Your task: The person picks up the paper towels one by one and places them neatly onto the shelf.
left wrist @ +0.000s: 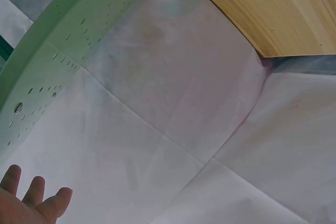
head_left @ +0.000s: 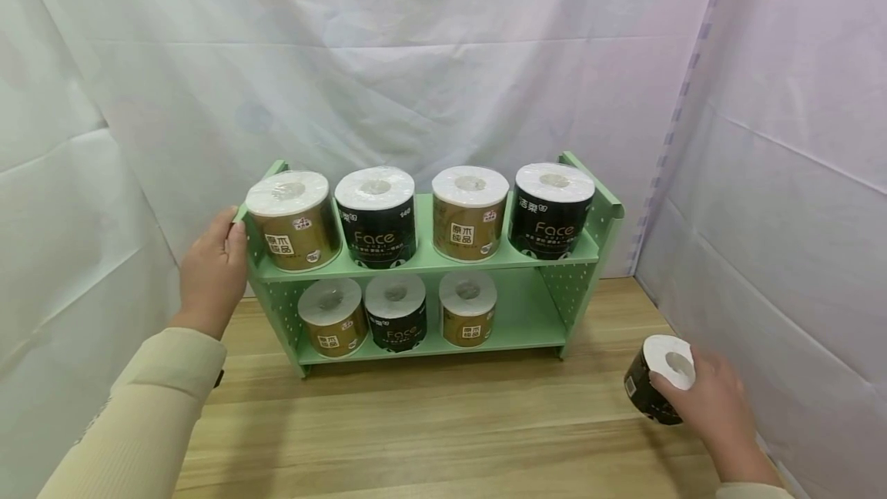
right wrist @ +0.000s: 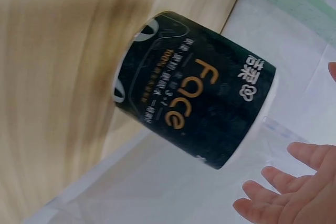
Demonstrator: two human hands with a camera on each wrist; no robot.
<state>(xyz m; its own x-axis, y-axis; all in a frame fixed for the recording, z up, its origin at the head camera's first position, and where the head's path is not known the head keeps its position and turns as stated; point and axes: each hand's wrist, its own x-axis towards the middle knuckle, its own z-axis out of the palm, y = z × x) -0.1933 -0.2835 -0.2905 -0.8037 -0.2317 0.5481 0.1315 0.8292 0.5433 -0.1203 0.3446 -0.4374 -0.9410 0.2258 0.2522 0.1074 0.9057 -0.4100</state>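
My left hand grips the upper front corner of a green two-tier shelf with thumb and fingertips; other fingers spread beside the perforated side panel in the left wrist view. At the right of the wooden table, my right hand reaches round the top of a black-wrapped toilet paper roll. In the right wrist view its fingers are spread and apart from the roll, whose "Face" label shows. That roll leans in the head view, its white end up.
Four rolls line the upper tier: gold, black, gold and black. Below stand a gold roll, a black roll and another gold roll. White cloth surrounds the wooden table.
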